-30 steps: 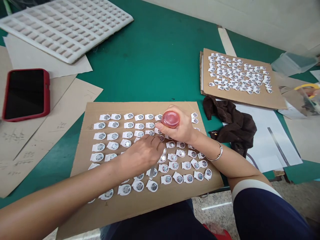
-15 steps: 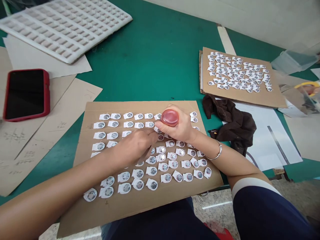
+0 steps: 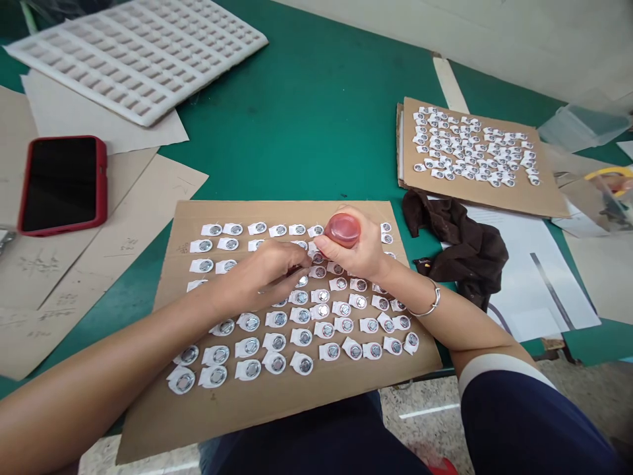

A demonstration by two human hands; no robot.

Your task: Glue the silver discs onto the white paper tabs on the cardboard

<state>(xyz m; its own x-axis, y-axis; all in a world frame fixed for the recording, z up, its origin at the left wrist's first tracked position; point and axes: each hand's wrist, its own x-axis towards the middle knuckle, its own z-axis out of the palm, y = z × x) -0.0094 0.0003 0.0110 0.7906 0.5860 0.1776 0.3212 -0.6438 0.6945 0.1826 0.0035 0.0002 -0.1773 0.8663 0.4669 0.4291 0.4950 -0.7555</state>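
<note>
Nearest us, the cardboard sheet [image 3: 247, 402] seems to overhang the worktop [image 3: 297, 119] at 6 o'clock, above the lap; a bump from the legs could tip it and slide the metal discs [image 3: 302, 363] on their white tabs out of their rows.

Counting from the sheet's centre, our left hand [image 3: 267, 267] is at 11 o'clock, fingers curled in around what appears to be a slim metal tool [image 3: 271, 288]. Whether the fingertips pinch a disc too, we cannot tell. That forearm hangs low over the rows at 8 o'clock and could drag a tab askew.

At 1 o'clock our right hand [image 3: 366, 254] is wrapped closed round what looks like a red squeeze bottle [image 3: 343, 229], base up over the discs. Its tip is hidden, so too hard a squeeze could spill unseen onto neighbours.

Farther, at 2 o'clock, a brown cloth [image 3: 459, 241] lies just beside the sheet; a sleeve catching it could sweep it across the outer discs.
</note>
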